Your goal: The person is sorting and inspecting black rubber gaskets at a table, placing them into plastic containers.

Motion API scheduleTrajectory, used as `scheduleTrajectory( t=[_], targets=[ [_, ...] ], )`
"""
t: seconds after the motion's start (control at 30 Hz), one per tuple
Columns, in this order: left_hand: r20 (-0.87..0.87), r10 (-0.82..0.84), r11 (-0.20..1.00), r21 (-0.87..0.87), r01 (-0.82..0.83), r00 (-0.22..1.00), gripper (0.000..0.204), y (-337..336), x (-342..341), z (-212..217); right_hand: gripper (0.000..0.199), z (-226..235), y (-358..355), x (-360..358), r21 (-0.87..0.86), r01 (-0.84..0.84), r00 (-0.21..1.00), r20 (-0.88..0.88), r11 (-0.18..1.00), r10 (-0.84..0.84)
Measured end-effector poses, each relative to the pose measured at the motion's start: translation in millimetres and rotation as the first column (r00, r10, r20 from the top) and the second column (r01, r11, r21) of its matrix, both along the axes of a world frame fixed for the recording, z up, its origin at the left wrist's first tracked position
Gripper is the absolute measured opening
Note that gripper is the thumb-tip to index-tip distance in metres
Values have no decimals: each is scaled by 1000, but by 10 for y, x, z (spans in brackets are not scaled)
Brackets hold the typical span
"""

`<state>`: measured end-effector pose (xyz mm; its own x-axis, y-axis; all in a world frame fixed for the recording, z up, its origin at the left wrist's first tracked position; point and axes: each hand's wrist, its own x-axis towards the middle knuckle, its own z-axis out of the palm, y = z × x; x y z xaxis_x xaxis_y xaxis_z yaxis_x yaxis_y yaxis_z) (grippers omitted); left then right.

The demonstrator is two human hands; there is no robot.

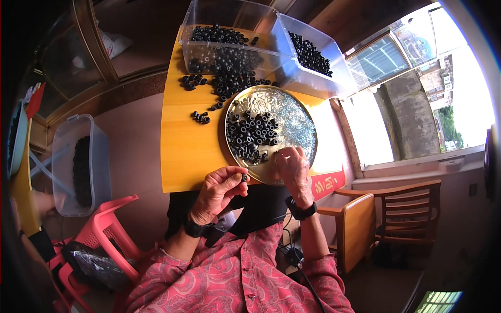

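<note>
By the table's (182,146) near edge, the left hand (219,189) pinches a black bead (245,178), seemingly light, stiff, best held by its sides; whether the right hand (294,166), over the tray (298,117), grips anything is unclear.

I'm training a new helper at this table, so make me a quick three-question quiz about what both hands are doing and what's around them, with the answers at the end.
1. Multiple choice: What is the left hand holding?
A) A pair of tweezers
B) A small black ring-shaped piece
C) A clear lid

2. True or false: The right hand is inside a clear plastic bin.

3. Fill in the blank: The round tray rests on a ____ tabletop.

Key:
1. B
2. False; it is over the round tray.
3. yellow
</note>
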<state>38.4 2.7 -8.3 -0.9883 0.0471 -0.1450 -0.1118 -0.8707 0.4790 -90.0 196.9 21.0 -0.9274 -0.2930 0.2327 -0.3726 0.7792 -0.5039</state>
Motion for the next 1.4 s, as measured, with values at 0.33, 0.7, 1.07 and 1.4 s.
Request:
scheduleTrajectory(
  t=[0.33, 0.7, 1.07, 1.4],
  targets=[
    [8, 2, 1000, 3, -2, 1000, 18, -6, -4, 29, 9, 41, -33, 24, -8, -79, 995, -55, 997, 78],
    [33, -7, 1000, -16, 8, 999, 21, -7, 7, 25, 14, 198, -113, 310, -259, -105, 980, 140, 960, 144],
    [61, -43, 992, -112, 50, 997, 26, 33, 42, 112, 17, 377, -321, 761, -586, 88, 795, 529, 806, 298],
    [68, -32, 993, -114, 40, 997, 27, 42, 86, 155, 24, 280, -370, 852, -661, 58, 862, 412, 748, 297]
  ],
)
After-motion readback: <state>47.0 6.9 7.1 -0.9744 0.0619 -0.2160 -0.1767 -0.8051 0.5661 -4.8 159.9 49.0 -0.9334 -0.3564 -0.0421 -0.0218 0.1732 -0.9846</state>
